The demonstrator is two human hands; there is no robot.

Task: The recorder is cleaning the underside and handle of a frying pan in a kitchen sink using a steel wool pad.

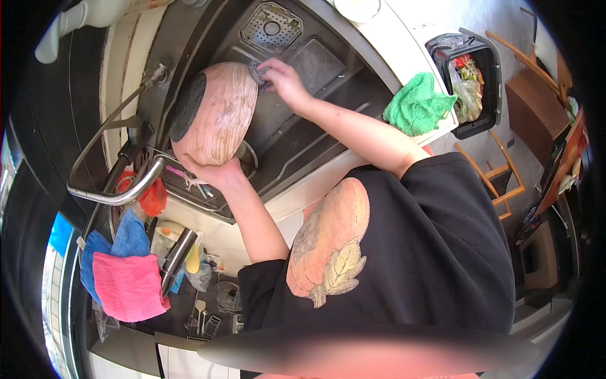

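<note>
My left hand (215,171) supports a deep pan (222,113) from below, at its lower edge. The pan is tilted on its side over the dark sink (326,128). Its round base is blackened, and the outer wall is pinkish-brown with streaks and scratches. Between the fingers of my right hand (286,85) is a grey scouring pad (257,73), which touches the wall near the pan's upper right edge. The pan's inside is hidden from view. Partly behind it stands a round metal vessel (248,158).
A curved metal faucet (142,184) reaches in from the left. Beside it is a drain rack (208,199). Pink (130,286) and blue cloths (130,234) hang lower left. On the right counter lies a green cloth (419,106), near a black waste bin (497,80).
</note>
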